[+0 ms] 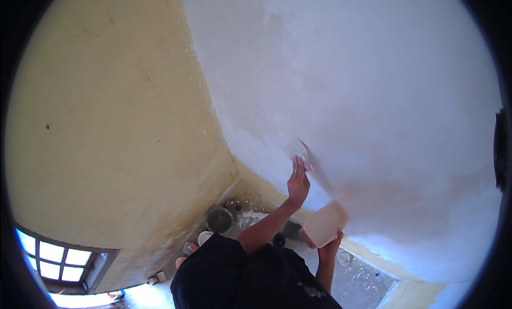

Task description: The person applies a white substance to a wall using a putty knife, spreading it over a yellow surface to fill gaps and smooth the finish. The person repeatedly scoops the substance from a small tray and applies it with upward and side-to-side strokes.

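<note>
My left hand (pixel 298 187) is raised to the white-coated wall (pixel 368 85). Its fingers press a thin putty spreader (pixel 297 149), smeared with white, against the surface. Lower and to the right, my right hand (pixel 331 246) grips a pale pink tub (pixel 325 223) with rounded corners by its near edge. The tub is held tilted, close to the wall and apart from the spreader. Whether anything lies in the tub, I cannot tell. Around the spreader the coating looks patchy, with pinkish-brown areas showing to its right.
A yellow wall (pixel 117 95) meets the white one in a corner at left. A round bucket (pixel 219 220) stands on the spattered floor (pixel 362 282) near that corner, with a small white container (pixel 205 237) beside it. A barred window (pixel 58 261) is at lower left.
</note>
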### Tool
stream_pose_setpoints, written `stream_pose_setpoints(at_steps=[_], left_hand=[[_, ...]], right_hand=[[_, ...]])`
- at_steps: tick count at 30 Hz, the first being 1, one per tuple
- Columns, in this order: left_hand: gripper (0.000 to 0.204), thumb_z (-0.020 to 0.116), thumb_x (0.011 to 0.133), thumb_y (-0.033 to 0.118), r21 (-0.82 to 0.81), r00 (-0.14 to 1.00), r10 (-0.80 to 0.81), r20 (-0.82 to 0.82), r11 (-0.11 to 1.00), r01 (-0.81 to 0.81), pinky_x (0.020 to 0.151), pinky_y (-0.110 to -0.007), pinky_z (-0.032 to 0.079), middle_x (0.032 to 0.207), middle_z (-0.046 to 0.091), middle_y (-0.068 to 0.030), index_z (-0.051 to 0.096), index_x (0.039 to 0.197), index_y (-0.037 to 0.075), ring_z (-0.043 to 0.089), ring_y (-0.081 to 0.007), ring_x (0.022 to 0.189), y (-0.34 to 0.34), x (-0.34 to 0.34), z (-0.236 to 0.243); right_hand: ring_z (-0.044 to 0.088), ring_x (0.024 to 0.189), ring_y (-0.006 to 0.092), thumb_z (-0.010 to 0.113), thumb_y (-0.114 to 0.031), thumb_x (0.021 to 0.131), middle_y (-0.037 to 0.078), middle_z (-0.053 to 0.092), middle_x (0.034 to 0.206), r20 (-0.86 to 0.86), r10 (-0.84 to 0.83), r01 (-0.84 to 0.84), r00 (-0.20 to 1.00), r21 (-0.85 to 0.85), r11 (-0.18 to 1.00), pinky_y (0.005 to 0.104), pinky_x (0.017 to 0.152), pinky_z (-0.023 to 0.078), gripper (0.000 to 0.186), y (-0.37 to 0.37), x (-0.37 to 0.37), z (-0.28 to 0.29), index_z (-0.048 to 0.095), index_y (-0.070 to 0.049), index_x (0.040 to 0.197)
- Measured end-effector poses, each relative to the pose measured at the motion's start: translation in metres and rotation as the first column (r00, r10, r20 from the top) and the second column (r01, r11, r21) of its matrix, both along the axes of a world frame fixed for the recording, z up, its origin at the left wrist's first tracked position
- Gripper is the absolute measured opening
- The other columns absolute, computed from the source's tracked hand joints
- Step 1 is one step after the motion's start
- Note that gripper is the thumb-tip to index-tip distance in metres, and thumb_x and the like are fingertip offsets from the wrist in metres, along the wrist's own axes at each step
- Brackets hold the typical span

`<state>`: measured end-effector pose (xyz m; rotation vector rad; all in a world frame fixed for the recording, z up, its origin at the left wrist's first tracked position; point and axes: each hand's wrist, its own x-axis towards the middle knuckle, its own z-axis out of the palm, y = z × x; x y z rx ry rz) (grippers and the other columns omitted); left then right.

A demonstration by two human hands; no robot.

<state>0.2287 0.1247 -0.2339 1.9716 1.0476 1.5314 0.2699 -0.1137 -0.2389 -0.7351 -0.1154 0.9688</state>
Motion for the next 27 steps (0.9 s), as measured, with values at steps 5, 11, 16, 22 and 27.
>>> stream_pose_setpoints(at_steps=[5, 11, 16, 22, 27], left_hand=[[0.048, 0.048, 0.083, -0.007, -0.223, 0.993, -0.11, 0.05, 0.968, 0.118, 0.082, -0.04, 0.055, 0.118, 0.063, -0.0258, 0.053, 0.13, -0.004, 0.066, -0.0373, 0.103, -0.029, -0.062, -0.058], [0.023, 0.053, 0.083, 0.01, -0.694, 0.821, 0.553, 0.141, 0.647, -0.317, 0.056, -0.042, 0.046, 0.07, 0.067, -0.0175, 0.064, 0.082, -0.01, 0.062, -0.0249, 0.06, 0.119, -0.09, -0.089], [0.021, 0.053, 0.082, 0.006, -0.635, 0.867, 0.417, 0.272, 0.755, -0.164, 0.056, -0.038, 0.045, 0.066, 0.064, -0.0104, 0.065, 0.087, -0.01, 0.052, -0.017, 0.057, 0.153, -0.071, -0.017], [0.021, 0.05, 0.087, -0.003, -0.345, 0.907, 0.27, 0.322, 0.926, -0.153, 0.056, -0.041, 0.046, 0.089, 0.069, -0.0232, 0.063, 0.103, -0.006, 0.061, -0.0326, 0.06, 0.035, -0.013, 0.101], [0.039, 0.053, 0.087, -0.006, -0.148, 0.964, 0.086, 0.251, 0.988, -0.05, 0.068, -0.034, 0.055, 0.112, 0.065, -0.0254, 0.058, 0.126, -0.003, 0.071, -0.0315, 0.086, -0.037, 0.002, 0.112]], right_hand=[[0.051, 0.124, 0.0297, 0.048, -0.044, 0.093, 0.014, 0.051, 0.134, 0.058, -0.002, 0.008, 0.998, -0.119, 0.993, 0.0449, 0.106, 0.042, 0.063, -0.007, 0.01, -0.003, 0.036, -0.005, 0.141], [0.052, 0.122, 0.0284, 0.048, -0.044, 0.093, 0.013, 0.052, 0.131, -0.007, -0.007, 0.006, 1.0, -0.057, 0.998, 0.0432, 0.104, 0.043, 0.061, -0.015, 0.013, -0.001, 0.038, -0.005, 0.139], [0.053, 0.121, 0.0278, 0.049, -0.043, 0.093, 0.012, 0.053, 0.13, 0.132, 0.047, -0.031, 0.99, -0.121, 0.992, 0.0435, 0.104, 0.043, 0.06, -0.012, 0.008, -0.006, 0.039, -0.005, 0.138], [0.052, 0.123, 0.0285, 0.049, -0.042, 0.093, 0.012, 0.052, 0.133, -0.014, 0.01, -0.01, 1.0, -0.069, 0.998, 0.0444, 0.105, 0.043, 0.061, -0.011, 0.003, -0.005, 0.037, -0.006, 0.14], [0.056, 0.118, 0.0266, 0.04, -0.032, 0.101, 0.012, 0.055, 0.127, -0.093, 0.034, -0.034, 0.995, 0.002, 0.999, 0.0422, 0.098, 0.049, 0.045, -0.013, 0.004, 0.002, 0.04, -0.004, 0.136]])
